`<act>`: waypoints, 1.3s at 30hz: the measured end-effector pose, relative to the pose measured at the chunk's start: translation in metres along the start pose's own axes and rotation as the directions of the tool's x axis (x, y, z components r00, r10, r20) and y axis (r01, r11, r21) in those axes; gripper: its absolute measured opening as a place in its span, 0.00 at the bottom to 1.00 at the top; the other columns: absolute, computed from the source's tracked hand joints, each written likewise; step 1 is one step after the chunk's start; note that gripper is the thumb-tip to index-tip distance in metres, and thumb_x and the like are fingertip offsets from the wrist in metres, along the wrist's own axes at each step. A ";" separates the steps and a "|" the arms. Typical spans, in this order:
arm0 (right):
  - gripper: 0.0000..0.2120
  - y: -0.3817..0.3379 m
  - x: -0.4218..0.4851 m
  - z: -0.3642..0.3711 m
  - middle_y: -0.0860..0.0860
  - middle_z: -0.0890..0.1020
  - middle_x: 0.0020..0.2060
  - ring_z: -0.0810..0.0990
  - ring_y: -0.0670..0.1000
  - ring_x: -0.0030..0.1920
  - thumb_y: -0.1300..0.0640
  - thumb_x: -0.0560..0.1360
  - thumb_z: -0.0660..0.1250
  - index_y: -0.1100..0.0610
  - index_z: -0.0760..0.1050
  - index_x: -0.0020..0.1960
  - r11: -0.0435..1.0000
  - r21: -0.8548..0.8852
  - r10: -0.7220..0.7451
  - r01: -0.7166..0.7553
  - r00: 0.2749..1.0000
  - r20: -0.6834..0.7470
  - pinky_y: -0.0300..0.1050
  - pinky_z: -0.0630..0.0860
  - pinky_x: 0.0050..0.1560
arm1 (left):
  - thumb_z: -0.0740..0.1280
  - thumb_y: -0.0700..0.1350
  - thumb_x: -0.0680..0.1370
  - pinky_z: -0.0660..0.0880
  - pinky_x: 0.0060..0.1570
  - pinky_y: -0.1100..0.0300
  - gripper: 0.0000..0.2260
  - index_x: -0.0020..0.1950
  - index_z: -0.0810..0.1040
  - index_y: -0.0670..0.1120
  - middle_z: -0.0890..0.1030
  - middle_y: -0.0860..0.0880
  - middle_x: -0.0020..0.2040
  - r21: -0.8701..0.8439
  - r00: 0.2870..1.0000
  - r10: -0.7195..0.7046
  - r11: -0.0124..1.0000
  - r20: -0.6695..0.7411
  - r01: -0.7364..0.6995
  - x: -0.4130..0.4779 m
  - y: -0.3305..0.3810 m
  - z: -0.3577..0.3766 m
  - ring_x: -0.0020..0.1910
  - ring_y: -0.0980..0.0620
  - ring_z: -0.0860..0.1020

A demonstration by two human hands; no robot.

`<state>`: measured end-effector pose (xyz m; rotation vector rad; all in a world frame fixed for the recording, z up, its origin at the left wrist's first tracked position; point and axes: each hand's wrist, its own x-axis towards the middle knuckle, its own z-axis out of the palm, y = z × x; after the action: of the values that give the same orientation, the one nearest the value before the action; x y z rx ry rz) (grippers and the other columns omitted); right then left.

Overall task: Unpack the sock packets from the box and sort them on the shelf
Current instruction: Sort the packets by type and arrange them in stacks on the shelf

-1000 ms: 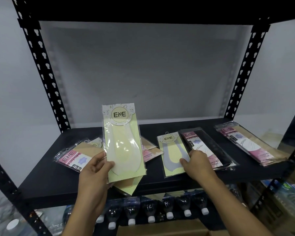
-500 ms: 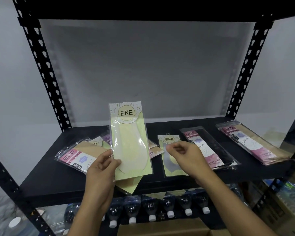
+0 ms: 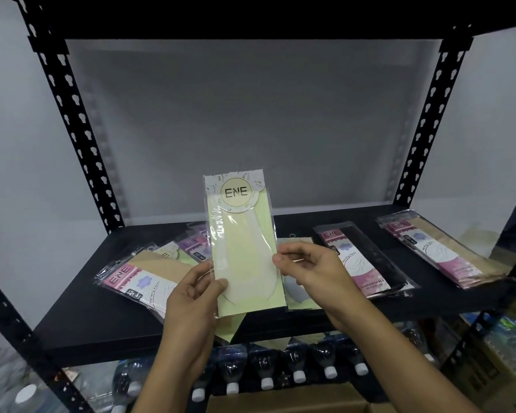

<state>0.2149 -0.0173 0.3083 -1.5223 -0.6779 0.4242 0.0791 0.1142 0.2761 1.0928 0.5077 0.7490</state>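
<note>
A pale green sock packet [image 3: 245,242] with a round ENE label stands upright above the black shelf [image 3: 87,317]. My left hand [image 3: 194,296] grips its lower left edge with thumb on the front. My right hand [image 3: 307,269] pinches its right edge between thumb and forefinger. Behind my right hand lies another green packet [image 3: 298,296], mostly hidden. A loose pile of pink-labelled and tan packets [image 3: 143,281] lies at the left. A black packet with pink label [image 3: 367,257] lies right of centre, and a tan packet [image 3: 441,251] at the far right.
Black perforated uprights [image 3: 78,126] frame the shelf on both sides, with a dark shelf board overhead. Below the shelf stands a row of dark bottles with white caps [image 3: 298,371]. A cardboard box [image 3: 283,400] sits at the bottom edge.
My right hand has lifted off the green packet lying on the shelf and moved left to pinch the held packet's right edge. The held packet has shifted right toward the centre.
</note>
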 end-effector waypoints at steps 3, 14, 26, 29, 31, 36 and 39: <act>0.07 0.005 -0.001 0.003 0.52 0.84 0.46 0.81 0.38 0.36 0.61 0.73 0.72 0.56 0.81 0.50 0.999 0.051 0.009 -0.010 1.000 0.006 0.29 0.73 0.34 | 0.64 0.31 0.78 0.83 0.41 0.49 0.14 0.60 0.76 0.44 0.86 0.44 0.52 -0.002 0.999 -0.007 1.000 0.045 0.007 -0.003 -0.002 0.006 0.46 0.46 0.85; 0.07 0.014 0.006 -0.007 0.55 0.85 0.46 0.84 0.54 0.49 0.63 0.73 0.71 0.58 0.81 0.51 0.993 0.108 0.041 -0.037 0.998 -0.036 0.44 0.80 0.48 | 0.71 0.37 0.72 0.81 0.42 0.58 0.16 0.59 0.81 0.45 0.86 0.45 0.49 0.045 0.997 0.069 0.996 0.039 -0.071 -0.002 -0.003 0.004 0.45 0.49 0.85; 0.05 0.023 0.032 -0.060 0.55 0.84 0.43 0.84 0.55 0.46 0.63 0.74 0.71 0.56 0.79 0.47 0.994 -0.015 0.096 -0.107 0.938 -0.334 0.54 0.81 0.51 | 0.74 0.40 0.73 0.80 0.53 0.50 0.13 0.57 0.82 0.46 0.85 0.42 0.51 0.107 0.986 0.162 0.982 -0.032 -0.157 0.004 -0.004 -0.011 0.53 0.44 0.84; 0.10 0.042 0.040 -0.070 0.54 0.84 0.44 0.83 0.55 0.46 0.62 0.74 0.71 0.62 0.79 0.55 0.963 -0.172 0.129 -0.206 0.917 -0.377 0.55 0.80 0.52 | 0.73 0.40 0.74 0.80 0.54 0.49 0.13 0.57 0.82 0.45 0.85 0.41 0.51 0.125 0.985 0.169 0.979 -0.030 -0.164 0.005 -0.004 -0.013 0.52 0.44 0.84; 0.15 0.052 0.043 -0.073 0.55 0.84 0.46 0.82 0.55 0.47 0.60 0.74 0.71 0.63 0.78 0.59 0.926 -0.276 0.134 -0.257 0.909 -0.395 0.52 0.80 0.51 | 0.73 0.39 0.73 0.80 0.53 0.49 0.13 0.57 0.82 0.45 0.85 0.40 0.51 0.128 0.984 0.173 0.978 -0.038 -0.167 0.006 -0.004 -0.014 0.51 0.45 0.85; 0.15 0.059 0.046 -0.070 0.56 0.82 0.44 0.78 0.53 0.46 0.60 0.74 0.71 0.66 0.78 0.58 0.855 -0.429 0.103 -0.291 0.907 -0.409 0.43 0.72 0.46 | 0.73 0.39 0.73 0.80 0.52 0.50 0.13 0.58 0.82 0.44 0.85 0.40 0.51 0.129 0.984 0.171 0.978 -0.049 -0.163 0.008 -0.005 -0.016 0.50 0.45 0.85; 0.14 0.058 0.046 -0.065 0.59 0.83 0.47 0.78 0.54 0.47 0.60 0.74 0.71 0.67 0.79 0.56 0.813 -0.507 0.071 -0.285 0.914 -0.399 0.43 0.73 0.49 | 0.74 0.40 0.73 0.81 0.50 0.52 0.12 0.57 0.82 0.45 0.85 0.41 0.50 0.151 0.983 0.177 0.974 -0.052 -0.167 0.008 -0.006 -0.019 0.50 0.46 0.85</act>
<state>0.3001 -0.0353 0.2624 -2.1712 -0.3688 0.0662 0.0732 0.1300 0.2630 1.2643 0.5341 0.9123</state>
